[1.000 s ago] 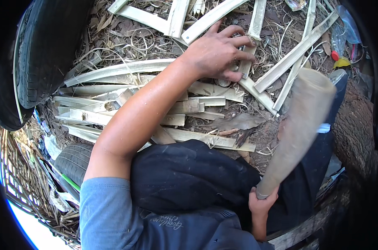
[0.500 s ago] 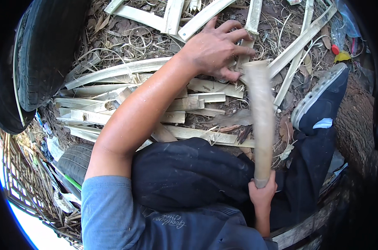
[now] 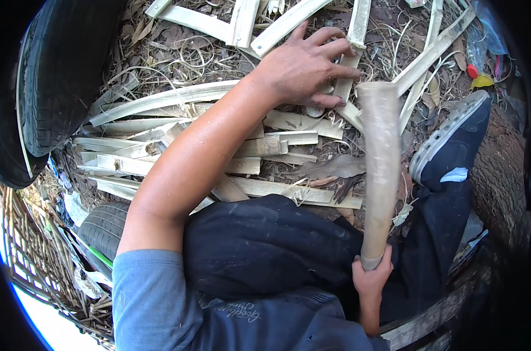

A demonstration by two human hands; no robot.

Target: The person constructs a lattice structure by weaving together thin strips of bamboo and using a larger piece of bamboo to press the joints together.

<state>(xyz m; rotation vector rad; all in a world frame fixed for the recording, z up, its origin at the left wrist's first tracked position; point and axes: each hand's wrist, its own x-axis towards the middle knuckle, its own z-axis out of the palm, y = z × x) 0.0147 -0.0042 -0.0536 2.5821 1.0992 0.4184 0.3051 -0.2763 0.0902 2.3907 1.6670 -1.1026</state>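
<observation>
Gripping a wooden club (image 3: pixel 381 158) in the right hand (image 3: pixel 372 275), with fingers wrapped round its narrow end, and holding the left hand (image 3: pixel 303 67) splay-fingered over a split-bamboo strip (image 3: pixel 344 88), with the club's blurred head just right of those fingertips!

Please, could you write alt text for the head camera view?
A person's right hand grips a thick, pale-brown, wooden club, while the left hand is spread over a flat, pale, bamboo-like strip; similar strips lie around on leaf-littered brown ground.

Left fingers (image 3: pixel 342 71) spread, right fingers (image 3: pixel 386 257) curled
</observation>
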